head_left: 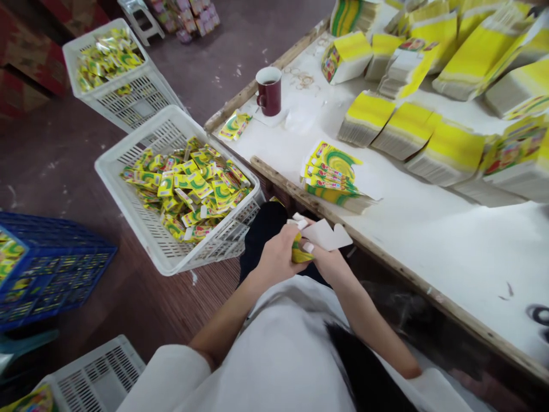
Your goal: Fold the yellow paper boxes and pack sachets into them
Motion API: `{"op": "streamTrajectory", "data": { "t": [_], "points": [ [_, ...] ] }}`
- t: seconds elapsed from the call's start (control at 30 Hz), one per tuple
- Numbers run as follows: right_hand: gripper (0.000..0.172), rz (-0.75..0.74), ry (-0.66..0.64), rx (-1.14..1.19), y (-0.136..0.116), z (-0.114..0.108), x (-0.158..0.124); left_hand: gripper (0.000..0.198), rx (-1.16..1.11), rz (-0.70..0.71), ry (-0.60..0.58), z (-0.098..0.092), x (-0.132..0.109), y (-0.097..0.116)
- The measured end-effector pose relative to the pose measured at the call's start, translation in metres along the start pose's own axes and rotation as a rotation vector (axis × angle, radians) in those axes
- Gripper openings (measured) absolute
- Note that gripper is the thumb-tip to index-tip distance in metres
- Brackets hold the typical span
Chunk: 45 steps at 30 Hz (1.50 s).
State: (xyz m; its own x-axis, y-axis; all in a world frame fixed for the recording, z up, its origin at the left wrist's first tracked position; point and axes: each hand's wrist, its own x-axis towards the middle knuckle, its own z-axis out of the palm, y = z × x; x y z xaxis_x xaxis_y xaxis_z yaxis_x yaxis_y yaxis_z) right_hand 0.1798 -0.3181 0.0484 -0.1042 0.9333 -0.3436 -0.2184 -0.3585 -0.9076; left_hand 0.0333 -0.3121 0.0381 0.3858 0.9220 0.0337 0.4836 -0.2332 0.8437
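Observation:
My left hand (278,254) and my right hand (328,257) meet in front of my body, at the table's near edge. Between them they grip a small yellow-and-green carton (301,252), fingers closed round it. Its white flaps (328,234) stick out to the right above my right hand. Fingers cover most of the carton, so its inside is hidden. A fanned stack of flat printed cartons (332,177) lies on the table just beyond my hands. Left of my hands, a white basket (167,260) holds many small filled yellow-green cartons (193,189).
The white table (463,246) has a wooden edge and rows of yellow carton stacks (450,149). A maroon mug (269,94) stands near its corner, beside a yellow packet (235,125). Another white basket (141,103) and a blue crate (55,269) stand on the floor.

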Motion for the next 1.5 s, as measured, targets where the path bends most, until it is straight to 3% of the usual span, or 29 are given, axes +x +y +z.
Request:
{"op": "streamTrajectory", "data": {
  "t": [0.07,0.13,0.23,0.37,0.53,0.6,0.67,0.83,0.93,1.0,1.1,1.17,1.27,1.33,1.4,1.43,1.5],
  "points": [
    [0.059,0.075,-0.046,0.016,-0.001,0.002,0.000,0.067,0.020,0.093,-0.010,0.003,-0.002,-0.002],
    [0.062,0.042,-0.034,-0.024,-0.001,0.000,0.000,0.059,0.026,0.114,0.010,0.002,-0.002,-0.002],
    [0.067,-0.103,-0.072,-0.157,0.003,-0.006,-0.003,0.056,0.004,0.007,-0.035,-0.003,-0.001,0.000],
    [0.063,-0.277,-0.169,-0.507,0.012,-0.013,-0.010,0.070,-0.084,-0.147,-0.127,-0.002,0.001,0.000],
    [0.055,-0.582,0.027,-0.649,0.015,-0.018,-0.005,0.077,0.038,-0.027,0.142,0.008,0.002,-0.006],
    [0.056,-0.651,0.084,-0.658,0.013,-0.021,-0.001,0.070,0.098,-0.030,0.179,0.004,0.001,-0.008],
    [0.054,-0.667,0.040,-0.725,0.010,-0.027,0.001,0.062,0.089,-0.042,0.153,-0.005,0.001,-0.009],
    [0.034,-0.544,-0.193,-0.878,-0.006,-0.048,0.004,0.057,0.041,-0.014,0.033,-0.032,0.004,-0.010],
    [0.028,-0.506,-0.310,-0.840,-0.020,-0.054,0.006,0.059,0.033,0.009,-0.016,-0.038,0.008,-0.007],
    [0.027,-0.484,-0.306,-0.811,-0.023,-0.050,0.008,0.059,0.039,0.018,-0.003,-0.036,0.010,-0.005],
    [0.034,-0.464,-0.189,-0.781,-0.019,-0.036,0.008,0.056,0.027,-0.008,0.061,-0.029,0.011,-0.002],
    [0.051,-0.476,-0.143,-0.731,-0.014,-0.027,0.007,0.056,-0.067,-0.045,0.115,-0.024,0.008,-0.002],
    [0.069,-0.503,-0.081,-0.593,-0.017,-0.025,0.010,0.060,-0.489,-0.146,0.382,-0.021,0.005,-0.004],
    [0.053,-0.531,0.088,-0.595,-0.029,-0.033,0.019,0.058,-0.905,-0.243,0.667,-0.024,0.006,-0.007],
    [0.031,-0.562,0.346,-0.721,-0.044,-0.045,0.035,0.062,-1.283,-0.394,0.858,-0.029,0.010,-0.010],
    [0.025,-0.570,0.469,-0.807,-0.052,-0.053,0.045,0.065,-1.420,-0.484,0.890,-0.032,0.012,-0.011],
    [0.023,-0.543,0.635,-0.975,-0.063,-0.066,0.065,0.065,-1.576,-0.633,0.835,-0.034,0.015,-0.012]
  ]
}}
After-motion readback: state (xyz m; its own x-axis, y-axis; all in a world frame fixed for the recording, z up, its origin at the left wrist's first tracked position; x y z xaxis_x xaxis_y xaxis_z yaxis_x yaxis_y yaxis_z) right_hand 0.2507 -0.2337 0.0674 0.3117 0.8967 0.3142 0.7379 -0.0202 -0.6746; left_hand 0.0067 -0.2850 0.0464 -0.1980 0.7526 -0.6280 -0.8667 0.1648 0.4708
